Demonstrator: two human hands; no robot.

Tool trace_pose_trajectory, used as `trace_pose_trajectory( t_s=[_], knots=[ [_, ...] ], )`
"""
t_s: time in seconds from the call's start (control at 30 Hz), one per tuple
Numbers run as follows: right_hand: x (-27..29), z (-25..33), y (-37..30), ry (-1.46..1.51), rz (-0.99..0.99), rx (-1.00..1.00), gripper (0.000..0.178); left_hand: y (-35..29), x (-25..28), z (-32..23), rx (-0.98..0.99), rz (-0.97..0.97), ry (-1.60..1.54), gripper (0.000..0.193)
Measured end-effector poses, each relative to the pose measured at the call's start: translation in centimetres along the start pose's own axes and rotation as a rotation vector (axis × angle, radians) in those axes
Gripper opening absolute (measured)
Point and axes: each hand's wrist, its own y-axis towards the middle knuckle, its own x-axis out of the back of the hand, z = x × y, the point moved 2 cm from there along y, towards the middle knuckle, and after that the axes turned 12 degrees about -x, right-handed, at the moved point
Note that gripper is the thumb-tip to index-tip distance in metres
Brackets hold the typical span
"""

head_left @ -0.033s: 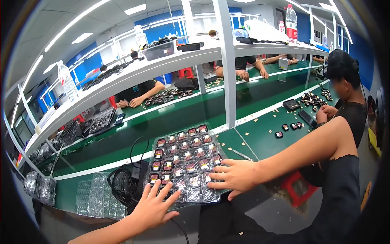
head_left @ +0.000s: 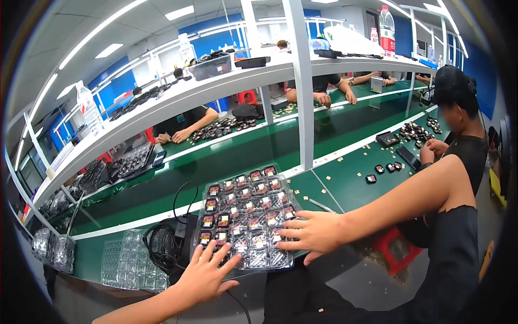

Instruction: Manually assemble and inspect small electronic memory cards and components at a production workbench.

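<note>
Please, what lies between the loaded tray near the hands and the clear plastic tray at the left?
In the head view, black cables lie between the loaded tray and the clear tray, plus a dark object too unclear to name.

The left hand is bare, with slim, tapering fingers; the left forearm, toward the lower left of the frame, is bare and slender as well; the right hand is likewise uncovered, and the right forearm is bare up to the elbow; a loose, dark, nearly black sleeve fills the lower right, plain and softly creased, its hem uneven; black cloth shows at the lower middle, its garment unclear.
</note>
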Motion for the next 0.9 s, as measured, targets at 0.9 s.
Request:
trace_pose_trajectory(
  t_s=[0.9],
  knots=[
    [17.9, -4.7, 5.9, -0.179, -0.544, 0.445, 0.067, 5.3, 14.5, 7.3, -0.606, -0.659, 0.53, 0.056]
  ],
)
